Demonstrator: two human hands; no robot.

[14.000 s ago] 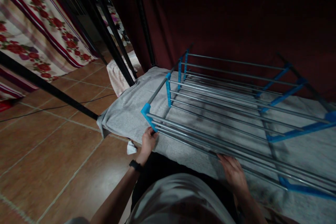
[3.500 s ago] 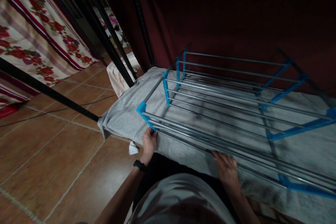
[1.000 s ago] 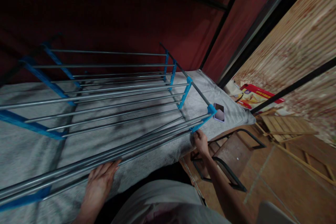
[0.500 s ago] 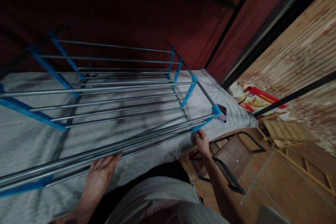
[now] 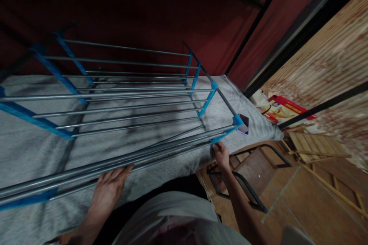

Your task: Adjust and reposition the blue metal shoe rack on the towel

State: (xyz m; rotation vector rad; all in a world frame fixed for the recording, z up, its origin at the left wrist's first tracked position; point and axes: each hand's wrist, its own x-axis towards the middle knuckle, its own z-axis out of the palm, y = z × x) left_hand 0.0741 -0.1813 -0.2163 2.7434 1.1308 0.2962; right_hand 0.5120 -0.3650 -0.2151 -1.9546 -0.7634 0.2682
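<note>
A rack (image 5: 129, 101) of grey metal rods and blue plastic connectors lies on its side on a grey blanket (image 5: 37, 153). My left hand (image 5: 107, 189) rests flat against the nearest rods, fingers spread under them. My right hand (image 5: 222, 153) pinches the rods' end at the near right blue corner connector (image 5: 237, 121). A phone (image 5: 244, 124) lies on the blanket just beyond that corner.
Black bed-frame posts (image 5: 253, 26) rise at the back right before a dark red wall. On the tiled floor to the right stand a dark chair (image 5: 253, 168), a red box (image 5: 283, 109) and wooden slats (image 5: 313, 143). A woven wall fills the far right.
Between 3.5 s and 1 s ago my view swung from the rack's left end to its right end, and my right hand went to the right corner. Since then only slight camera drift.
</note>
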